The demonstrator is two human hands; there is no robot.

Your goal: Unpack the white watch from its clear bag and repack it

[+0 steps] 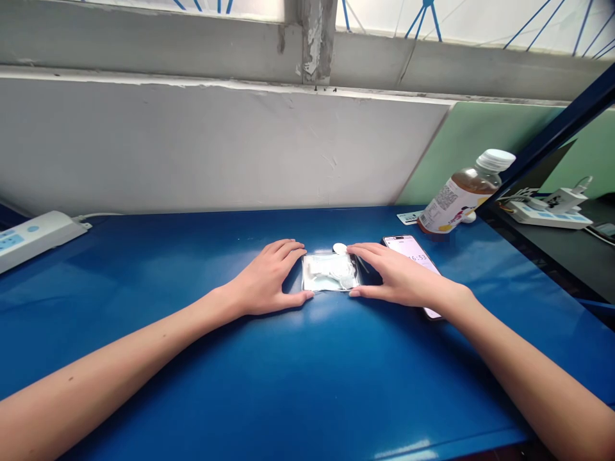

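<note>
A clear plastic pouch point(329, 274) lies flat on the blue table point(307, 371), with a white coiled cable point(342, 274) visible inside. My left hand point(269, 278) rests at its left side, fingertips at the top corner and thumb at the lower edge. On the other side, my right hand point(391, 272) has its thumb near the lower right corner and its fingers by the upper right. Both hands have thumb and fingers spread apart. A small white disc point(339, 248) sits just behind the pouch, beside my right fingertips.
Partly under my right wrist is a lit phone point(414, 251). Behind it stands a drink bottle point(459, 198) with a white cap, next to a small card point(408, 218). White power strips lie at far left point(41, 237) and far right point(552, 214). A wall point(216, 147) borders the back.
</note>
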